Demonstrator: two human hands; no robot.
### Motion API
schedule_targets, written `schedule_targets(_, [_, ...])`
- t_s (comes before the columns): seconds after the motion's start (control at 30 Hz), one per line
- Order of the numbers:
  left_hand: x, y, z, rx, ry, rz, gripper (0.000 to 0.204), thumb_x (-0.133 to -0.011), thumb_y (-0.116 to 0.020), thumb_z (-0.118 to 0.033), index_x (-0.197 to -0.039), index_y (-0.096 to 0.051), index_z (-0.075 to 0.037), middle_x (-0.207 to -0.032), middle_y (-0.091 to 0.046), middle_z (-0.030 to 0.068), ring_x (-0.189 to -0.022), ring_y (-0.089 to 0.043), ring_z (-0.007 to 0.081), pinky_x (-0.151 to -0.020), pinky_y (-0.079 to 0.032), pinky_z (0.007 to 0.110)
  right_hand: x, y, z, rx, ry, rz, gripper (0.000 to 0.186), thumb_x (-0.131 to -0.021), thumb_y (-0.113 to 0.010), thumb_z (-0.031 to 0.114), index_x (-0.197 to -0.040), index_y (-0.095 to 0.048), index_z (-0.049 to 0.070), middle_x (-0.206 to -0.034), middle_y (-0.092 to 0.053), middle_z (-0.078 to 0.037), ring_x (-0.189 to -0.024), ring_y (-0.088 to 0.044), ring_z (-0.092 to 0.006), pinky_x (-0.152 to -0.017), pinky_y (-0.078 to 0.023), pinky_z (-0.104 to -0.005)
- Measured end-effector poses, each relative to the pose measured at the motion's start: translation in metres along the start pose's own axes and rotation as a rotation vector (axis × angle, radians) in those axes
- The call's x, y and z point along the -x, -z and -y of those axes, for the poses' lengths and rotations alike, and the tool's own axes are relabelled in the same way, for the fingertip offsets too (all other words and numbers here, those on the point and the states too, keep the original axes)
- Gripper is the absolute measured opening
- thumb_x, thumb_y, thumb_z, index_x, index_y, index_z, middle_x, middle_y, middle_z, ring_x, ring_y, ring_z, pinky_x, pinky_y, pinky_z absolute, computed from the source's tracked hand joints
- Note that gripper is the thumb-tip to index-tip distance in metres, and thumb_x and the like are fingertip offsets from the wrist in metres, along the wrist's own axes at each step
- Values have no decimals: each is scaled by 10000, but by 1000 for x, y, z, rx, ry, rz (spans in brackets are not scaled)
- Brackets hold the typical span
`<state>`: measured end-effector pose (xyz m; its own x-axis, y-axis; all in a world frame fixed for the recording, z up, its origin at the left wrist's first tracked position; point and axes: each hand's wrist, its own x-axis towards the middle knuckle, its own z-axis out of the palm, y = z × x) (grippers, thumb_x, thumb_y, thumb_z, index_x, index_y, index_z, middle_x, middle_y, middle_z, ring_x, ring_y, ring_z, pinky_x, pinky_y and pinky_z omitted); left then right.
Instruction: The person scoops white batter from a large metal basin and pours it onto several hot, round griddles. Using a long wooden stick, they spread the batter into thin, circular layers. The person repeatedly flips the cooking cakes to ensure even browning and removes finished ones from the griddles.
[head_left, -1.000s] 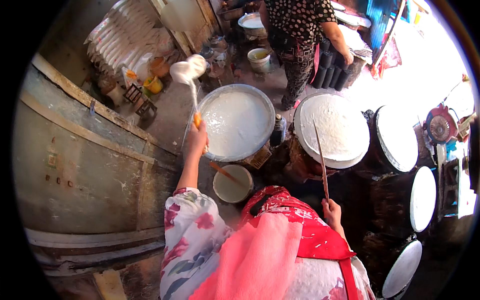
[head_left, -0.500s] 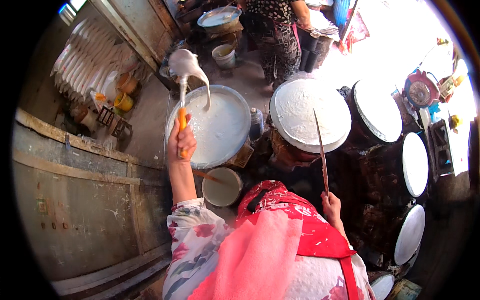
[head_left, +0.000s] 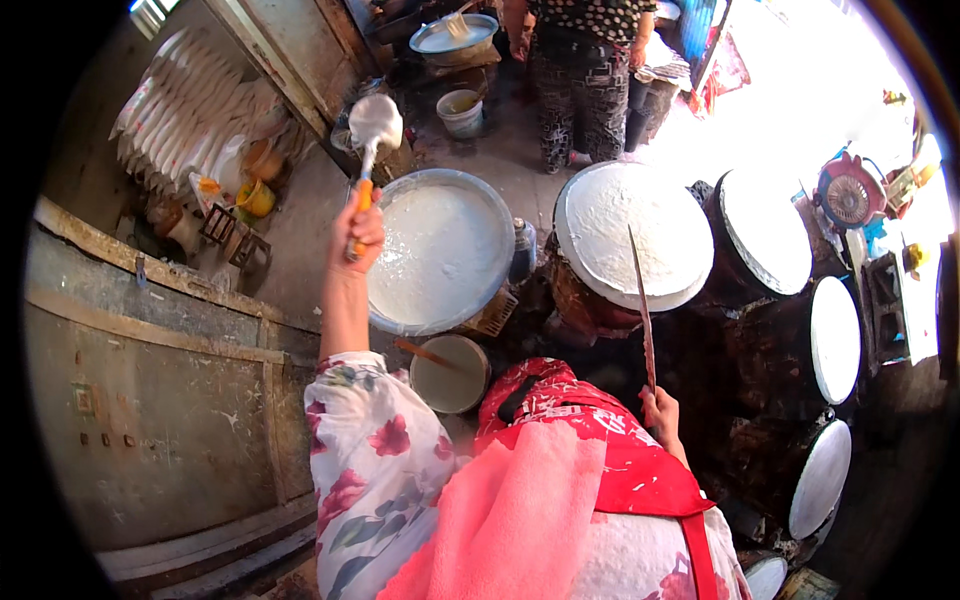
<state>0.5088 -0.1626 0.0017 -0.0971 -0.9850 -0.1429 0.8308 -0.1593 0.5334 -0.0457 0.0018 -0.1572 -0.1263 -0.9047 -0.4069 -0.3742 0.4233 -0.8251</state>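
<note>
My left hand (head_left: 357, 232) is wrapped round the orange handle of a ladle (head_left: 376, 122), raised over the far left rim of a wide basin (head_left: 487, 195). White batter (head_left: 430, 255) fills much of that basin. In my right hand (head_left: 661, 411) is a long thin blade (head_left: 641, 300), its tip pointing away from me. The blade passes over the near edge of a round griddle (head_left: 690, 291), which carries a white, uneven layer of batter (head_left: 635, 230). A bucket (head_left: 450, 375) of pale liquid with a wooden stick stands below the basin.
More round white-topped griddles (head_left: 765, 230) curve down the right side on dark drum-like stoves. Another person (head_left: 585, 80) stands at the far side. Stacked white sacks (head_left: 200, 120) lie far left, a metal partition (head_left: 180, 390) nearer. A fan (head_left: 850, 195) stands at far right.
The ladle has swung up and its hanging strand of batter is gone. My left arm has shifted slightly left and upward. The far person has turned and moved; the right hand keeps the blade nearly still.
</note>
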Motion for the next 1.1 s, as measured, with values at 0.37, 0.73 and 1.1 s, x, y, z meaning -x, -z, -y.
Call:
schedule_targets(0.37, [13,22,4,74,-9,-218,318,-955,-473,-332,-1008,-498,-19,-579,-389,-40,-431,-402,41,-398,-359,212,-16,-20,-18,52,116,2,298,-905,-566,315,-809,-621,39,-554,-508,23,-452,-434,-49,-414,-319,-230])
schedule_targets(0.73, [-2,-31,79,-407,18,-368,267,-939,-501,-309,-978,-472,-46,-585,-420,-26,-400,-389,54,-376,-338,216,-10,6,4,-64,-26,-31,306,-907,-552,278,-760,-605,15,-555,-501,8,-509,-449,-67,-470,-355,-261])
schedule_targets(1.1, [-62,-209,236,-165,561,143,326,-975,-425,-261,-1177,-428,-4,-649,-414,-11,-423,-401,41,-401,-387,201,17,101,-42,-391,-78,-343,325,-917,-546,319,-768,-606,37,-546,-482,28,-485,-433,-56,-447,-339,-243])
